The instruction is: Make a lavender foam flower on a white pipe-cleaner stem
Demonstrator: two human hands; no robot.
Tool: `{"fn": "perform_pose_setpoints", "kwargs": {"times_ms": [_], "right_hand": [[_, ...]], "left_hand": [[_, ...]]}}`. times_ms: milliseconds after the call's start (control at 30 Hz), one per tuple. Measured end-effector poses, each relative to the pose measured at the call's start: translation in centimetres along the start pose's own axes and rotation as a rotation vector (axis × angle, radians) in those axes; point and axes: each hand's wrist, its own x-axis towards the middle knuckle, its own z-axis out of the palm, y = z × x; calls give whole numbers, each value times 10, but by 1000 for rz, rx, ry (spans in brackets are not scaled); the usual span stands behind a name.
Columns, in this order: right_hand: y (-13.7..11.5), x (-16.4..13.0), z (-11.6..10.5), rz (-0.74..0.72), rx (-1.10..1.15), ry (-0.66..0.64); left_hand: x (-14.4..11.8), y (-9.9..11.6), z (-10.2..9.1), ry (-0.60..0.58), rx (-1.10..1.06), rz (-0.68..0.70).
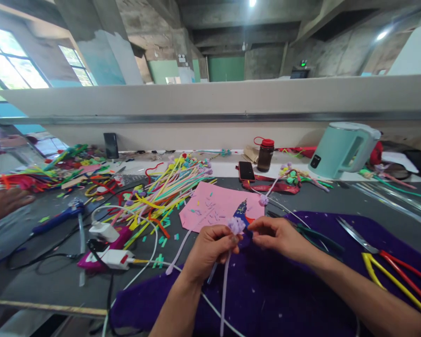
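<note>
At the left edge we see a co-worker's hand (7, 202), fingers spread, and next a blue glue gun (58, 221) lying on the dark bench (45, 283). Then we come to a white adapter (103, 231) and a heap of colourful fuzzy stems (171, 185), with a pink sheet (198, 206) just beside it, strewn with lavender clippings. Our left hand (219, 243), above a purple cloth (154, 299), is closed in a pinch just under the head of a lavender fuzzy flower (236, 225), whose stem hangs down below the fingers. A second glue gun (242, 209) lies behind the flower. Our right hand (275, 234) is partly open just right of the flower, fingers curled and slightly parted; we cannot tell whether its fingertips touch the petals. Farther right we have a mint kettle (340, 150) and red-and-yellow-handled scissors (372, 249).
</note>
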Motion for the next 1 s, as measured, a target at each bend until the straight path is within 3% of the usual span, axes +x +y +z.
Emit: {"fn": "perform_pose_setpoints", "kwargs": {"times_ms": [100,300,533,1000], "right_hand": [[-10,5,-3,-40,115,-71],[-21,10,-4,-152,-23,-190],[-14,7,0,-224,-69,-147],[-9,7,5,-199,-39,-75]], "left_hand": [[0,-2,2,-51,44,8],[1,-4,4,-114,216,55],[4,-10,7,-161,392,98],[5,-11,12,-130,402,76]]}}
